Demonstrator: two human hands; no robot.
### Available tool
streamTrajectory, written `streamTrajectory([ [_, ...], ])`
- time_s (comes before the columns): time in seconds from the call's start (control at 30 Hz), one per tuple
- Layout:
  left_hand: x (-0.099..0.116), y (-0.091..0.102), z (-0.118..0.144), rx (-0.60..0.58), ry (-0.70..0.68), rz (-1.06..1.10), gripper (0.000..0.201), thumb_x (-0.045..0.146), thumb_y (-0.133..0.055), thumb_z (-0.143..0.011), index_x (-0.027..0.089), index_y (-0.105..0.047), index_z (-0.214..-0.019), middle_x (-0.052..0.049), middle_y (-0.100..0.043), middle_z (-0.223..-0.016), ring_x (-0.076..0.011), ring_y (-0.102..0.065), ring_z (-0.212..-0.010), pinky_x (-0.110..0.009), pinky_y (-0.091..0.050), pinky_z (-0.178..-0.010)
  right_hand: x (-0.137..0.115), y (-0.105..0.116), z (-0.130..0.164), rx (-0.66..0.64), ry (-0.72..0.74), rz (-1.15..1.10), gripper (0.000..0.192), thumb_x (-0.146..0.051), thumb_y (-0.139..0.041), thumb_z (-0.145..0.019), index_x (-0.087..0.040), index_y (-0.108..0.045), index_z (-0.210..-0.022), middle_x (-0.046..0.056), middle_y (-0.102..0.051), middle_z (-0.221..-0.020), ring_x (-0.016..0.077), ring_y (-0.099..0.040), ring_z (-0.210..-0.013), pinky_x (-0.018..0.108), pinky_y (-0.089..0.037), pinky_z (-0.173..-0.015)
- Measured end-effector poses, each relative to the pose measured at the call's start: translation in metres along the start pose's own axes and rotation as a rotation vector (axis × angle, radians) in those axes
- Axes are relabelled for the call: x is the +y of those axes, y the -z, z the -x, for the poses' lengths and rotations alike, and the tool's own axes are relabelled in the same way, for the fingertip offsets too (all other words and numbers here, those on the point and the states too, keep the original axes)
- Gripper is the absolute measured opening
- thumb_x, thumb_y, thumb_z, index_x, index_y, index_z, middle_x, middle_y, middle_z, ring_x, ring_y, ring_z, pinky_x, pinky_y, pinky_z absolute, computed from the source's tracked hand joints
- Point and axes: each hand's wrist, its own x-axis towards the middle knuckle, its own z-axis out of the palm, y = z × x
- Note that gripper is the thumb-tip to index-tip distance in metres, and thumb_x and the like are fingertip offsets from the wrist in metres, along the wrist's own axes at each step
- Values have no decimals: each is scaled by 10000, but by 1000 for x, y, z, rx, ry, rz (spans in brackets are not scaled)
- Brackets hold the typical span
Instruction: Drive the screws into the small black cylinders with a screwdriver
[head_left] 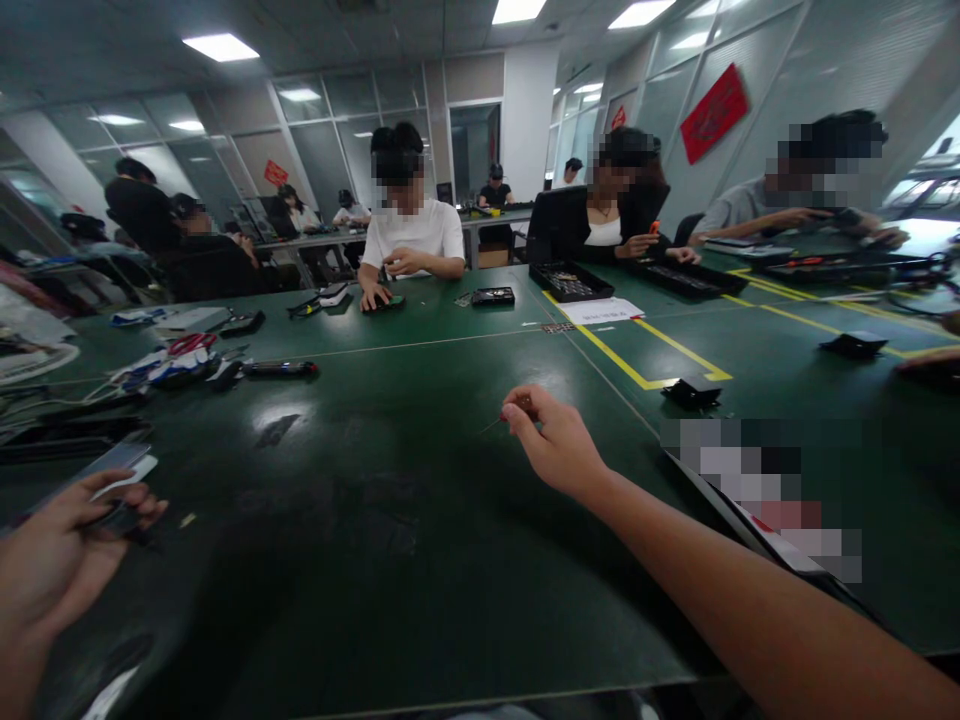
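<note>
My right hand (555, 445) is above the middle of the green table (420, 620), thumb and fingers pinched. A thin wire-like piece (491, 426) sticks out of the pinch to the left. A small reddish spot shows at the fingertips, too small to name. At the left edge, my left hand (64, 550) has its fingers curled round a small dark object (120, 517), whose kind I cannot make out. A flat white piece with a rounded end (139, 474) and a clear sheet lie against its fingers; whether it grips them too I cannot tell.
A black-and-red screwdriver-like tool (281, 369) and a pile with red-handled items (191, 344) lie at left. A black tray of small parts (571, 281) stands beyond, near yellow tape. Black pieces (691, 393) sit at right. Several people work around the tables.
</note>
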Motion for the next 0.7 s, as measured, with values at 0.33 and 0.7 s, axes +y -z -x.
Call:
streamTrajectory([
  [0.33,3,-125,36,-501,-24,77,270,72,-547,-781,185,-595,-1022,2,-609,-760,-139,-583,-744,-213,-503,-694,-2,1,-1,6,19,-13,157,-319,-481,-991,-206,-586,-967,-3,-622,-736,161,-611,-670,291,-427,-641],
  [0.7,-5,-236,95,-985,-24,291,267,118,-506,-681,138,-598,-930,-33,-564,-725,-150,-542,-695,-276,-479,-733,0,1,-2,78,-8,-1,171,-337,-488,-990,-206,-596,-971,2,-637,-737,168,-623,-671,295,-425,-638],
])
